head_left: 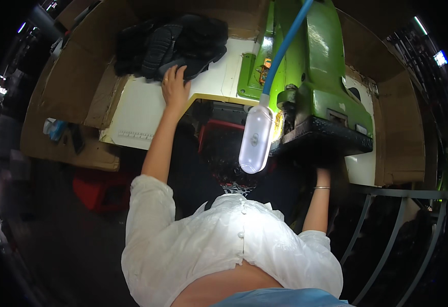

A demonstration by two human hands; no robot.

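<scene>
My left hand (176,86) reaches out to the near edge of a black heap of pieces (170,43), some of them ribbed; their exact kind does not show. Its fingers are spread, with the tips at the heap's edge and nothing visibly gripped. A green machine (318,66) with a dark, blocky head stands on the white worktop (142,105), right of centre. My right forearm (317,207), with a thin bangle at the wrist, goes up under that head. The machine hides my right hand and whatever it may touch.
A lit lamp (255,140) hangs from a blue flexible stem (288,46) in front of the machine. Cardboard walls (75,77) border the worktop, which has a cutout in its front edge. Grey metal bars (387,245) stand at lower right, a red stool-like object (98,189) at left.
</scene>
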